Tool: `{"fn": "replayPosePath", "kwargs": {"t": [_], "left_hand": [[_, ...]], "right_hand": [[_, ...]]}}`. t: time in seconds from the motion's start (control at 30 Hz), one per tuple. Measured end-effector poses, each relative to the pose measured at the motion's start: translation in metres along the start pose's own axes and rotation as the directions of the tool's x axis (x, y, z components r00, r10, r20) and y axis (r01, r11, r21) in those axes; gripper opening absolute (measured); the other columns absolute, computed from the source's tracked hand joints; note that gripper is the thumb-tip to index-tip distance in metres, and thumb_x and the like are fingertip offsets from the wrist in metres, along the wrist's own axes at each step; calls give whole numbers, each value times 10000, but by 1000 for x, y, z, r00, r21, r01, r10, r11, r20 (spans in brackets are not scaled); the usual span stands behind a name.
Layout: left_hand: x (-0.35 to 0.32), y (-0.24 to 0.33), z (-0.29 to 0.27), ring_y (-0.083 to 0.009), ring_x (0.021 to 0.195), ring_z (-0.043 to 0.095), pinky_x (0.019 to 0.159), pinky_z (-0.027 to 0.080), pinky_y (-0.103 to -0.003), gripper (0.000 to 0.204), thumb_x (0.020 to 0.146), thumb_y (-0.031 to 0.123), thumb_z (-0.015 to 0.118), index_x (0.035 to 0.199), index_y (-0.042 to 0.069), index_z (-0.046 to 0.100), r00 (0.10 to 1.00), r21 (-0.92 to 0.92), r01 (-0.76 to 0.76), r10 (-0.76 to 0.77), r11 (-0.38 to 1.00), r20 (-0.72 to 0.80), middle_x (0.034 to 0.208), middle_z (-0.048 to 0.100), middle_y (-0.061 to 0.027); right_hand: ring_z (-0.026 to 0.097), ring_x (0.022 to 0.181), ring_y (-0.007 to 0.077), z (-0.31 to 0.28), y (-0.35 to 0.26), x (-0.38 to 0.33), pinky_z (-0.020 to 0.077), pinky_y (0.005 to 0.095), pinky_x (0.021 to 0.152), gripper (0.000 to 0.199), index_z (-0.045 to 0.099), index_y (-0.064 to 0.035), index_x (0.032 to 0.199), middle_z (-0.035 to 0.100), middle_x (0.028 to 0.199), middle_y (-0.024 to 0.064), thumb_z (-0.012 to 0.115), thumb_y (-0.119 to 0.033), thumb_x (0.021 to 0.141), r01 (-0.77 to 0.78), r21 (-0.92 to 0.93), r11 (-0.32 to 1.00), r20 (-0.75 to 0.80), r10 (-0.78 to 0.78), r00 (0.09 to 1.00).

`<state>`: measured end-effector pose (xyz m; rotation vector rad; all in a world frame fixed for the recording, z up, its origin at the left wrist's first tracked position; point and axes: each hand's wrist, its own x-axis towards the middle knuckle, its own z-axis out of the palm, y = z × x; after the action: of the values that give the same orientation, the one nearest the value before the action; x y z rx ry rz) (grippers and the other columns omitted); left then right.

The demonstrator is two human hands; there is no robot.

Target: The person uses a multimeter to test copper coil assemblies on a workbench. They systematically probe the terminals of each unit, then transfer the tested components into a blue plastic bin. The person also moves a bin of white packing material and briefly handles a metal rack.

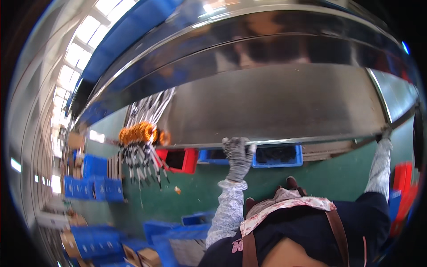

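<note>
My left hand (239, 159), in a grey striped knit glove, rests at the front edge of a long metal worktable (275, 104). Its thumb stands apart from the fingers, and I see nothing held in it. Far to the right, my right hand (385, 133) is at the table's right front corner. It is small and dark there, and its fingers are hard to make out. At the table's left end lies a bundle of black and white cables (151, 109). Shiny orange coiled parts (140, 132) sit across it, and loose cable ends hang over the front edge.
Below the table edge are a red bin (189, 161) and a blue bin (278, 163). Blue crates (93, 189) stand at the left, with more blue crates (178, 242) behind me. Red bins (404, 191) stand at the right. A glossy metal panel (249, 46) runs along the table's far side.
</note>
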<state>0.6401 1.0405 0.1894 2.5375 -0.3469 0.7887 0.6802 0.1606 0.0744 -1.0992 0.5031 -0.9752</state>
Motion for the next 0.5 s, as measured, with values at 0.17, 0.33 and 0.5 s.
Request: {"fn": "replayPosePath", "kwargs": {"t": [0.17,0.33,0.5], "left_hand": [[3,13,-13,-276,901,435,937,223,-472,328,722,379,566,898,115,483,997,41,23,-26,999,79,849,459,-81],[19,11,-7,-284,1034,408,1022,145,-479,496,686,343,610,1097,102,471,981,-43,74,-65,996,183,1004,461,-108],[28,-5,-20,-284,1146,354,1037,151,-439,533,713,303,610,1178,101,443,975,-208,-23,68,978,213,1138,434,-110]], "right_hand": [[457,894,233,90,32,-104,414,417,729,267,516,-110,919,465,936,69,522,-312,746,-277,228,933,-77,301,950],[449,971,263,162,24,-115,402,463,796,340,513,-133,963,429,1056,82,594,-319,691,-480,166,861,15,484,875],[442,892,243,240,62,-182,421,421,751,358,530,-184,961,413,1003,71,641,-334,655,-484,139,864,130,469,874]]}}
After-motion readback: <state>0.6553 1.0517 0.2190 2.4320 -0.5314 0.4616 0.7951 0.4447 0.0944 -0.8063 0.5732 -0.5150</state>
